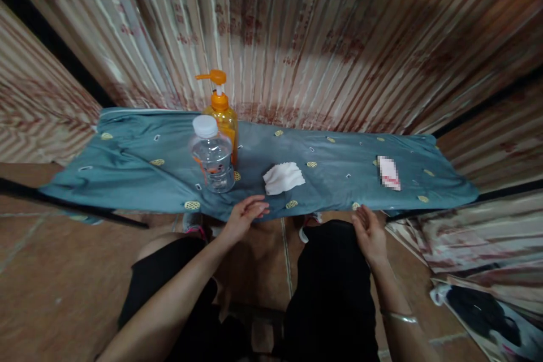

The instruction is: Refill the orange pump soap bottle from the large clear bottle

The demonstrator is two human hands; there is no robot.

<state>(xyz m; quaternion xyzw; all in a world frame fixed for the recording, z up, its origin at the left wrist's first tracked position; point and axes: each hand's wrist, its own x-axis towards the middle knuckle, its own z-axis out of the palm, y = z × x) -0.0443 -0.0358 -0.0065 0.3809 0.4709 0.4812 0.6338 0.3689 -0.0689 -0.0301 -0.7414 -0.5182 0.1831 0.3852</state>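
Observation:
A small white cloth (283, 178) with a wavy edge lies rumpled at the middle of the blue-green cloth cover (335, 172). Just in front of it is my left hand (246, 216), fingers stretched to the right and holding nothing. My right hand (370, 233) hovers at the front edge farther right, thumb and fingers apart with nothing between them. A clear plastic bottle (214, 161) with a white cap stands upright left of the white cloth. Right behind that bottle, partly hidden, is an orange pump bottle (228, 120). A small white-and-red packet (389, 173), blurred by pixels, lies at the right.
A pleated, patterned curtain (271, 39) hangs behind the covered surface. Dark frame bars (72, 198) run out at both sides. My knees in black clothing (335, 283) are below the front edge. A bag with dark contents (483, 317) sits on the tiled floor at lower right.

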